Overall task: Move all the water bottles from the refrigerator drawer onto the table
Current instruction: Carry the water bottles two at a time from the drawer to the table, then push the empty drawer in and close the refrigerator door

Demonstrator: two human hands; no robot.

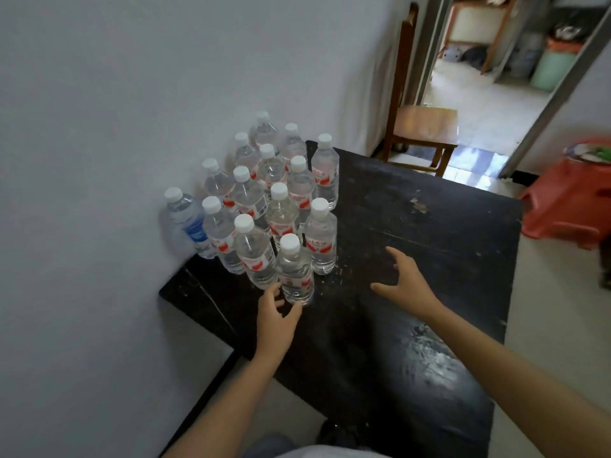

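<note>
A cluster of water bottles (281, 200) stands upright, packed cap to cap at the eleven o'clock corner of the dark table (429, 226), hard by the wall (132, 127). At the pack's six o'clock sits the nearest bottle (295, 276), and the left hand (276, 314) cups its base, fingers loosely spread either side, not clamped; contact is hard to call. At that bottle's three o'clock the right hand (408, 282) hovers, fingers splayed wide, holding nothing. The refrigerator drawer is out of sight. The danger, I reckon: a careless brush from the left hand tips this front bottle into its neighbours, skittle-style, and the blue-labelled bottle (190, 223) at nine o'clock, right by the table edge, could topple off.
</note>
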